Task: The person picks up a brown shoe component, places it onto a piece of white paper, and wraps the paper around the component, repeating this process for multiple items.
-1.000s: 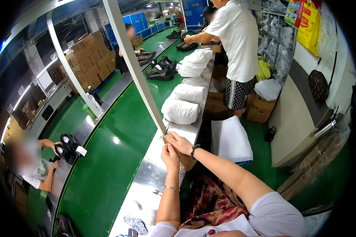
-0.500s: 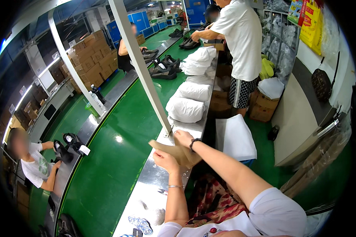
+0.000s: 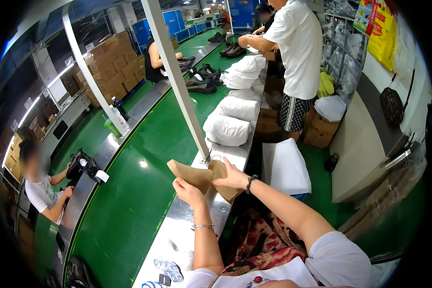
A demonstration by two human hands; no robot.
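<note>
My left hand (image 3: 189,187) gripping one tan shoe insole (image 3: 189,174), my right hand (image 3: 231,176) gripping another tan insole (image 3: 221,185), both just above the shiny counter (image 3: 177,235), near the white post (image 3: 177,81), beside the green belt (image 3: 129,201)

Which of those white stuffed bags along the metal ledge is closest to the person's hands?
The white bag just beyond the slanted white post, directly above the hands; the other white bags lie farther up the ledge.

We see open green belt (image 3: 144,192) on the left; the white post (image 3: 177,81) and pillows (image 3: 228,130) block the far side.
</note>
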